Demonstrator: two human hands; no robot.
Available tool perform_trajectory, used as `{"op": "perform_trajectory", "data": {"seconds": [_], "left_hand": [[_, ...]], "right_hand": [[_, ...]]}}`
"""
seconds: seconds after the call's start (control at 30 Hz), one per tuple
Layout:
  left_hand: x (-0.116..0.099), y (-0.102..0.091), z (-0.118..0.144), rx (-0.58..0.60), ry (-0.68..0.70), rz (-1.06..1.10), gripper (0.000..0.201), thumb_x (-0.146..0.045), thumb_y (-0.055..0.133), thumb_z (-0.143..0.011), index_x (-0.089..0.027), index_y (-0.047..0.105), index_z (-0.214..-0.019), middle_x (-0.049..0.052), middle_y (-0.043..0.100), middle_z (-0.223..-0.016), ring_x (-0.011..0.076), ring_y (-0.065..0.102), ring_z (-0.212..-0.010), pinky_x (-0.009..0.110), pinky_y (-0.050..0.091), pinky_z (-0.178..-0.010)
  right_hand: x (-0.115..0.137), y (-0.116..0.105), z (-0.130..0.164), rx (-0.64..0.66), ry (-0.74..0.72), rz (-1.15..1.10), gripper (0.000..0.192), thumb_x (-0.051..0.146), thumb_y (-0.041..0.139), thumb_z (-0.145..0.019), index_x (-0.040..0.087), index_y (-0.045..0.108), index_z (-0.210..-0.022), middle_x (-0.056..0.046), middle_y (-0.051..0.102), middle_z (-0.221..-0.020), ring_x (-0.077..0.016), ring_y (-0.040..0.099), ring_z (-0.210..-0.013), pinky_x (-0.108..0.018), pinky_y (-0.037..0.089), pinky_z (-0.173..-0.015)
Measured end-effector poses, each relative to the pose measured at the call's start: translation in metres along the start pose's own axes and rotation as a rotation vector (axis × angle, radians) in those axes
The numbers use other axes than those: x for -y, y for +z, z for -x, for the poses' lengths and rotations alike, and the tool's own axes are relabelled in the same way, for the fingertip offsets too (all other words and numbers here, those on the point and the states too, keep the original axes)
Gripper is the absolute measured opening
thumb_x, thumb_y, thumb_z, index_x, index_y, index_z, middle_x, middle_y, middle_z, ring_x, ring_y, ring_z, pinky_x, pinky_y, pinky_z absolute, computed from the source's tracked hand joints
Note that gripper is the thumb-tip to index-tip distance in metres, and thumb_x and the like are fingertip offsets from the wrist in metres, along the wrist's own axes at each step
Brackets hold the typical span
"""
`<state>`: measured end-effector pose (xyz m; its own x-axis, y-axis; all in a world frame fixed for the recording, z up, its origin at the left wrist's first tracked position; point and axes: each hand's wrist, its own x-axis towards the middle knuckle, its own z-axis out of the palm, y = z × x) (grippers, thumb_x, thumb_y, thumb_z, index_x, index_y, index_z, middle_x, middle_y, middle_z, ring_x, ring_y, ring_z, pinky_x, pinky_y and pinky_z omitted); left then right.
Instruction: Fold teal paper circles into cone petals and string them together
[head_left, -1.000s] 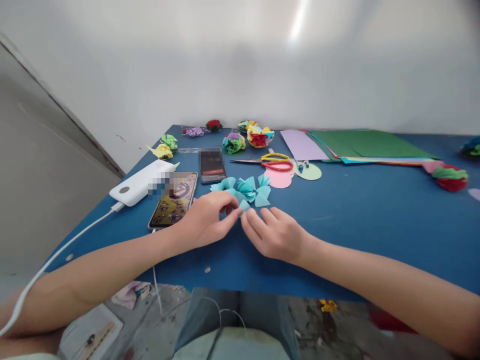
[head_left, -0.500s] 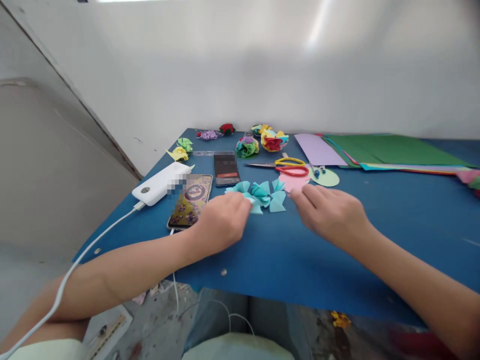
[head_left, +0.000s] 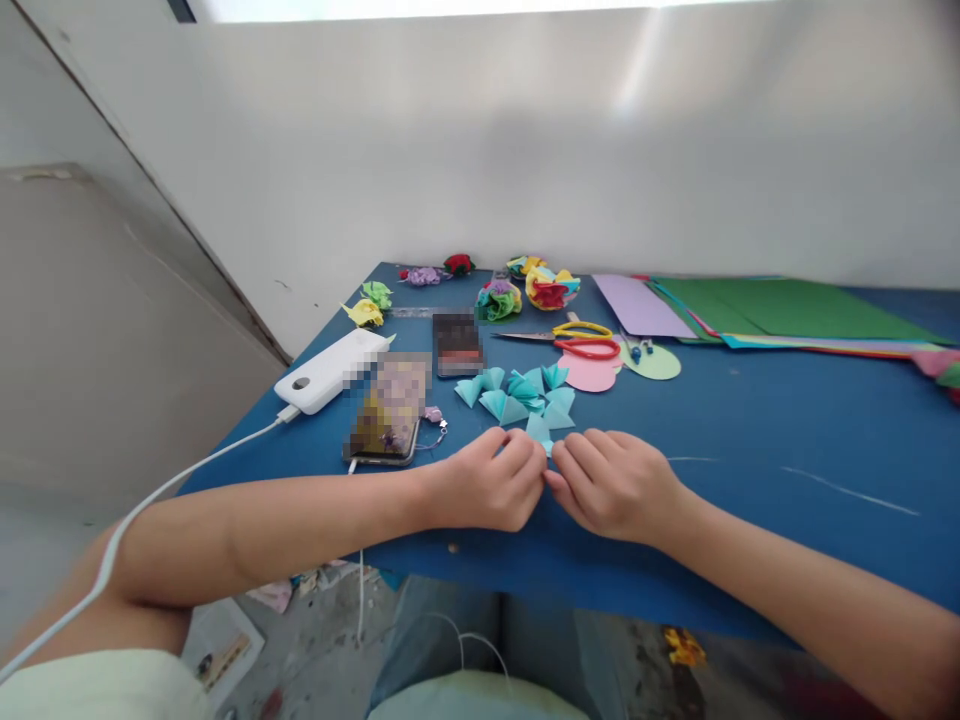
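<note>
My left hand (head_left: 499, 480) and my right hand (head_left: 615, 485) meet above the front of the table, fingers curled and fingertips together. Between them a folded turquoise paper petal (head_left: 538, 430) shows, pinched by both hands; its lower end is hidden behind the fingers. Just beyond lie several more turquoise paper petals (head_left: 504, 406), loosely clustered. One fan-like folded turquoise bunch (head_left: 526, 390) is at the middle of the cluster. Past the right hand are a round pink paper piece (head_left: 590, 374) and scissors (head_left: 589, 347) with red and yellow handles.
A phone (head_left: 386, 415) on a cable, a second phone (head_left: 458, 345) and a white power bank (head_left: 330, 370) lie on the left of the blue table (head_left: 750, 430). Finished paper flowers (head_left: 553, 290) stand at the back. Coloured sheets (head_left: 787, 305) are stacked at right.
My left hand has drawn back from the petals, bringing one nearer. My right hand has come left and toward me from beside the pink paper, and the two hands now meet.
</note>
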<state>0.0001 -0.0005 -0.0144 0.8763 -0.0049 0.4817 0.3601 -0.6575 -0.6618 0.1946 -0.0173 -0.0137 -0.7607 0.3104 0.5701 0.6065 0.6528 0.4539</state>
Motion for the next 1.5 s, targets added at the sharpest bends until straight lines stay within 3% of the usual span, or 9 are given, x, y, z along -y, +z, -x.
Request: {"op": "perform_trajectory", "data": {"seconds": [0.23,0.4,0.6,0.73,1.03,1.17,1.3,1.5], "left_hand": [[0.003,-0.003,0.002,0.056,-0.069,0.080,0.012,-0.015,0.048,-0.086,-0.010,0.058,-0.081,0.006,0.058,-0.073,0.0165,0.053,-0.069,0.030,0.034,-0.053],[0.008,-0.006,0.005,0.058,-0.093,0.163,0.010,-0.013,0.049,-0.085,-0.009,0.057,-0.087,0.005,0.058,-0.072,0.0165,0.054,-0.069,0.029,0.036,-0.054],[0.003,-0.001,0.008,0.137,-0.364,0.536,0.013,-0.018,0.045,-0.088,-0.012,0.057,-0.087,0.005,0.057,-0.073,0.0155,0.049,-0.070,0.029,0.043,-0.063],[0.003,0.000,0.007,0.165,-0.465,0.636,0.016,-0.020,0.043,-0.088,-0.013,0.057,-0.085,0.006,0.058,-0.077,0.0163,0.050,-0.074,0.029,0.044,-0.068],[0.005,-0.002,0.006,0.152,-0.444,0.604,0.019,-0.020,0.040,-0.090,-0.014,0.057,-0.086,0.006,0.057,-0.076,0.0164,0.051,-0.075,0.029,0.045,-0.068],[0.005,-0.002,0.007,0.144,-0.457,0.629,0.015,-0.018,0.042,-0.088,-0.012,0.056,-0.088,0.007,0.057,-0.080,0.0170,0.050,-0.077,0.029,0.046,-0.069],[0.004,-0.003,0.007,0.143,-0.504,0.691,0.014,-0.017,0.042,-0.088,-0.013,0.055,-0.088,0.007,0.056,-0.082,0.0164,0.050,-0.078,0.029,0.045,-0.070],[0.004,-0.003,0.006,0.141,-0.551,0.743,0.014,-0.019,0.041,-0.089,-0.015,0.054,-0.090,0.007,0.056,-0.084,0.0165,0.051,-0.080,0.029,0.045,-0.073]], "right_hand": [[-0.005,0.004,0.004,0.015,-0.087,-0.011,0.013,0.013,0.045,-0.085,0.011,0.058,-0.087,0.000,0.047,-0.061,-0.0119,0.038,-0.054,-0.030,0.021,-0.051],[-0.006,0.001,0.002,0.010,-0.076,-0.044,0.015,0.012,0.043,-0.087,0.011,0.058,-0.086,0.000,0.049,-0.060,-0.0111,0.040,-0.053,-0.029,0.024,-0.051],[-0.006,0.004,0.004,0.009,-0.070,-0.060,0.018,0.011,0.040,-0.087,0.009,0.058,-0.092,-0.001,0.054,-0.063,-0.0114,0.045,-0.056,-0.028,0.029,-0.054],[-0.007,0.004,0.005,0.045,-0.041,-0.084,0.015,0.013,0.045,-0.086,0.010,0.058,-0.093,-0.002,0.056,-0.068,-0.0112,0.048,-0.058,-0.028,0.031,-0.055],[-0.009,0.001,0.006,0.047,0.055,-0.224,0.020,0.014,0.047,-0.085,0.012,0.059,-0.101,-0.004,0.063,-0.076,-0.0122,0.056,-0.069,-0.027,0.038,-0.060],[-0.012,-0.002,0.008,0.033,-0.030,-0.171,0.028,0.012,0.046,-0.085,0.010,0.056,-0.111,-0.007,0.066,-0.089,-0.0125,0.057,-0.069,-0.028,0.040,-0.060],[-0.016,-0.007,0.007,0.006,-0.156,-0.087,0.026,0.014,0.044,-0.087,0.009,0.059,-0.107,-0.011,0.065,-0.102,-0.0165,0.059,-0.077,-0.030,0.043,-0.062],[-0.016,-0.009,0.005,-0.027,-0.178,-0.077,0.023,0.012,0.045,-0.086,0.008,0.061,-0.102,-0.013,0.065,-0.101,-0.0182,0.061,-0.084,-0.030,0.046,-0.063]]}}
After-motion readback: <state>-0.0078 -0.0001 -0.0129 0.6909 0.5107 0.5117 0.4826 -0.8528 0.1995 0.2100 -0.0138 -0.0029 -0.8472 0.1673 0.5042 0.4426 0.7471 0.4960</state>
